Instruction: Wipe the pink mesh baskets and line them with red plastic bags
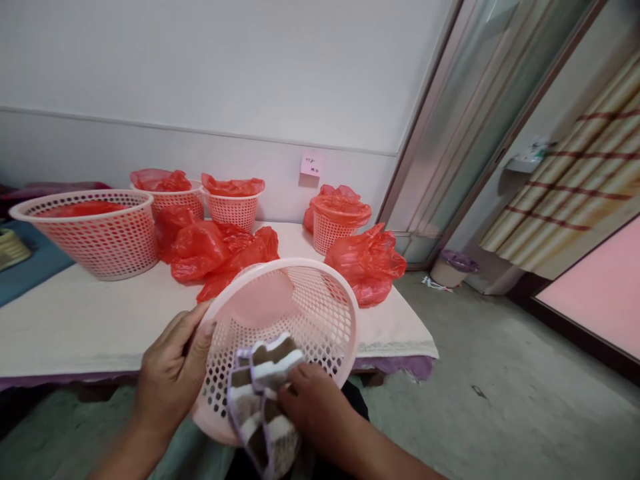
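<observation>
A pink perforated plastic basket (pixel 305 307) is tilted toward me in front of the table. My left hand (pixel 173 370) grips its left rim, thumb on the edge. My right hand (pixel 315 407) is closed on a brown and white striped cloth (pixel 265 373) with a purple border. The cloth is pressed against the basket's inner wall and hangs over its lower rim.
A white-covered table (pixel 90 320) carries a large pink basket (pixel 95 230), three smaller pink baskets lined with red bags (pixel 233 200), and loose red plastic bags (pixel 215 250) (pixel 367 263). To the right lie a grey floor, a small bin (pixel 453 267) and a sliding glass door (pixel 475 113).
</observation>
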